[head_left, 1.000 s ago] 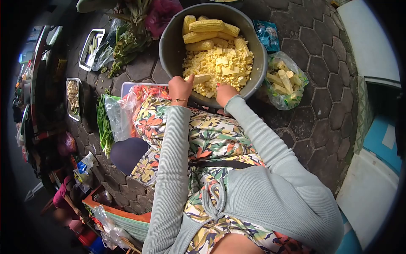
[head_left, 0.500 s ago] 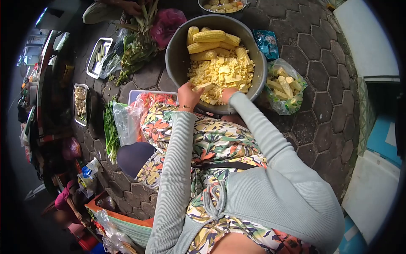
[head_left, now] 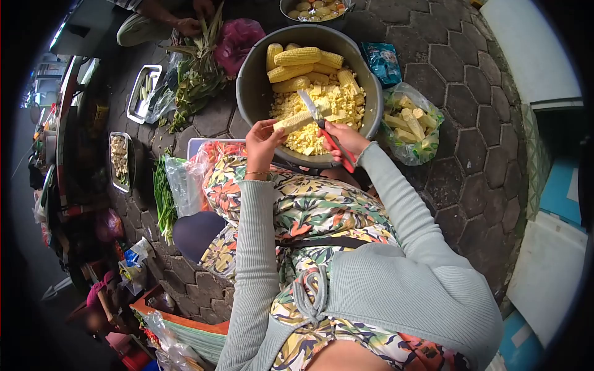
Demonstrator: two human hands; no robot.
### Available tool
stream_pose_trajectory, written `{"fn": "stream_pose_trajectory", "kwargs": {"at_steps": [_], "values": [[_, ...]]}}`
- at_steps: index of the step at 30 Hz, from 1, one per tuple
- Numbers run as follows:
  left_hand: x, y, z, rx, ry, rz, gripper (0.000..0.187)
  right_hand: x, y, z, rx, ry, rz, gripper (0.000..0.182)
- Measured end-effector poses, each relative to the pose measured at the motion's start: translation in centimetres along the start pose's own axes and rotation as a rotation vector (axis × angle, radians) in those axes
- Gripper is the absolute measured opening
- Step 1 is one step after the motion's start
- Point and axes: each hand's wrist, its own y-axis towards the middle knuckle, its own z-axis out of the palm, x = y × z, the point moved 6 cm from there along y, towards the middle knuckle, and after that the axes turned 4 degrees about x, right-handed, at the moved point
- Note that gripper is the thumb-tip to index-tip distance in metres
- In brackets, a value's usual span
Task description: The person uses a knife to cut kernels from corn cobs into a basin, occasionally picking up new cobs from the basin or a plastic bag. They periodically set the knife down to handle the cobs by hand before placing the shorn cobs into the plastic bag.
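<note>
My left hand [head_left: 263,142] is closed round the near end of a partly stripped corn cob [head_left: 296,121], held tilted over a big grey tub [head_left: 247,83]. A knife with a red and black handle [head_left: 339,148] is gripped in my right hand [head_left: 350,138]. Its pale blade [head_left: 307,101] points up and away, crossing the cob's far end. Below the hands, cut corn kernels [head_left: 351,114] are heaped in the tub. Several whole peeled cobs [head_left: 297,57] lie at its far side.
Right of the tub sit a clear bag of stripped cobs [head_left: 411,123] and a blue packet [head_left: 382,63]. A metal bowl [head_left: 314,17] stands beyond. Leftward are a pink bag [head_left: 238,44], husks, trays and spring onions [head_left: 163,201]. Another person's hand [head_left: 187,26] is at the husks.
Both my hands have risen from the kernels. The cob is lifted and turned over the tub, and the knife, hidden before, now shows in my right hand.
</note>
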Motion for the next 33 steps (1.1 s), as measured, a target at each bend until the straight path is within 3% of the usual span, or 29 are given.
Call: {"fn": "stream_pose_trajectory", "kwargs": {"at_steps": [2,6,10,13,17,23,25,29,33], "values": [[-0.2,0.0,-0.2,-0.019,-0.114,-0.05,0.026,0.3,-0.6,1.4,0.154,0.256,-0.052,0.037],[0.0,0.6,-1.2,-0.074,-0.256,-0.103,0.025,-1.9,-3.4,1.0,0.288,0.288,-0.043,0.037],[-0.6,0.7,-0.6,-0.142,-0.194,-0.052,0.024,-2.6,-7.1,-0.8,0.067,0.141,0.034,0.035],[-1.3,0.8,0.3,-0.116,-0.072,0.004,0.021,-1.0,-6.3,0.2,0.061,-0.041,-0.051,0.033],[-1.9,0.5,1.5,-0.105,-0.014,-0.01,0.022,-0.6,-4.2,-0.3,0.001,0.019,-0.111,0.033],[-4.4,1.6,4.5,-0.108,0.069,0.073,0.023,0.2,-9.1,-8.4,-0.611,-0.305,-0.277,0.037],[-4.5,2.5,8.4,0.052,0.219,0.085,0.025,0.9,-12.5,-11.4,-0.779,-0.347,-0.33,0.036],[-3.1,4.8,17.8,0.107,0.739,0.372,0.027,2.5,-18.0,-14.2,-0.93,-0.341,-0.402,0.034],[-0.2,6.1,26.3,0.211,0.761,0.28,0.027,2.6,-21.2,-13.7,-0.961,-0.338,-0.448,0.032]]}}
